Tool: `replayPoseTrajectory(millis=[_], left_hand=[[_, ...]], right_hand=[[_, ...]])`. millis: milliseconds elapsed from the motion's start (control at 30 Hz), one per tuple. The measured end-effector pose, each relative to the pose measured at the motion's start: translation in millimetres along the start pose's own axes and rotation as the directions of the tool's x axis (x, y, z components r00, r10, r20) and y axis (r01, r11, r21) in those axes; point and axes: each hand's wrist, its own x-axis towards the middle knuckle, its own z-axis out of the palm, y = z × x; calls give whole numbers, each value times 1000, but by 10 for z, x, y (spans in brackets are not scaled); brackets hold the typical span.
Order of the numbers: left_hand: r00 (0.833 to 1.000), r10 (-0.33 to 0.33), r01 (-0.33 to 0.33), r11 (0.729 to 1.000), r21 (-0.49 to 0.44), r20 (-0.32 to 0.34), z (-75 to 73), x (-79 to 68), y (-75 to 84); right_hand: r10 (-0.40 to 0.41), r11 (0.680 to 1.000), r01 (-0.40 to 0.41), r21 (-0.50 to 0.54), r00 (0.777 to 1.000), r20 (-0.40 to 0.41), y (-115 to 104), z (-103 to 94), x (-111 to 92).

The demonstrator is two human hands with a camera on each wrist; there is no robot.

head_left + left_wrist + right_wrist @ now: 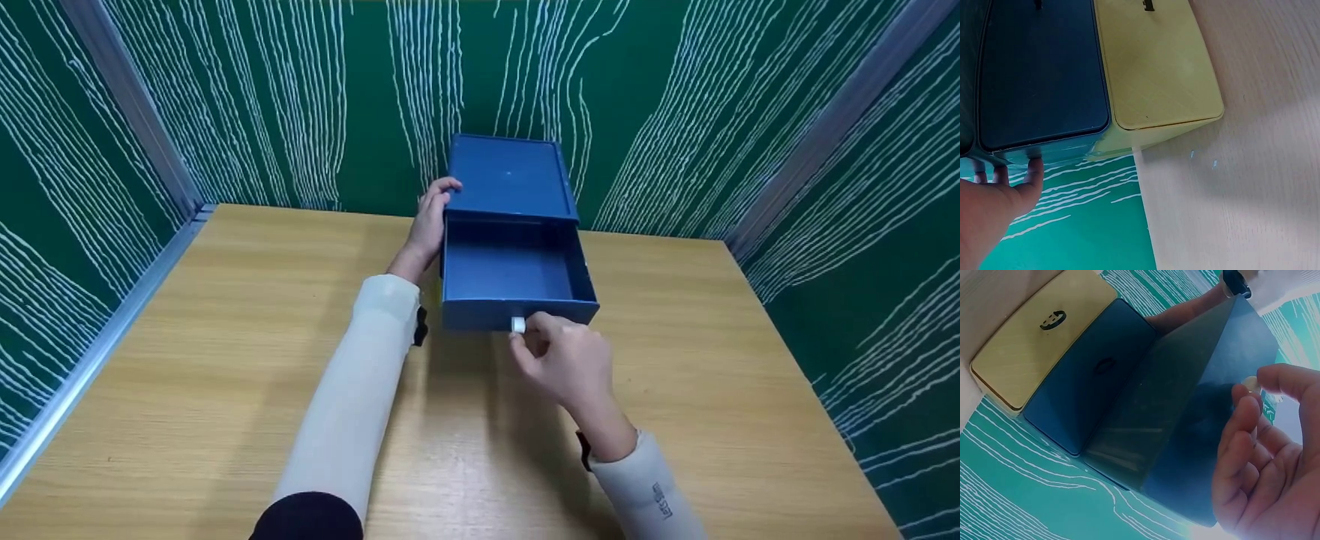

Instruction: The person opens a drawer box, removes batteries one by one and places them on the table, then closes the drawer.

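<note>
Against white-lined green walls (pixel 367 82), on a wooden counter (pixel 240 322), touches the blue box (pixel 514 176) at upper centre with the left hand (pixel 429 223), fingers loosely extended; pinches the white knob (pixel 518 325) of its jutting drawer (pixel 506 276) with the right hand (pixel 574 360).

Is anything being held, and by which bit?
Yes: the right grip pinches the open blue drawer by the white knob on its front. The left grip just touches the blue box.

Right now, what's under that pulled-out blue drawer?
Below the open drawer, the right wrist view shows a dark-blue drawer front and, lowest, a yellow drawer front with a black handle. Their insides are hidden behind those fronts.
</note>
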Motion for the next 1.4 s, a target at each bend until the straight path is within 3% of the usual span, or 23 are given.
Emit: replayPoseTrajectory(millis=[467, 800, 1033, 1233, 1400], left_hand=[[1000, -6, 6, 1000, -1, 4, 0, -13, -14], [999, 20, -19, 1000, 21, -34, 4, 7, -12], [1000, -4, 4, 1000, -6, -3, -8, -85, 165], [1000, -12, 12, 1000, 6, -14, -1, 0, 0], [1000, -28, 28, 1000, -4, 6, -18, -41, 64]], right_hand=[[55, 998, -55, 35, 998, 3, -55, 35, -22], [24, 999, -23, 33, 999, -32, -51, 64, -21], [35, 998, -34, 49, 999, -24, -50, 69, -13], [31, 998, -30, 48, 999, -33, -47, 77, -13], [32, 998, -30, 54, 999, -36, -47, 88, -6]])
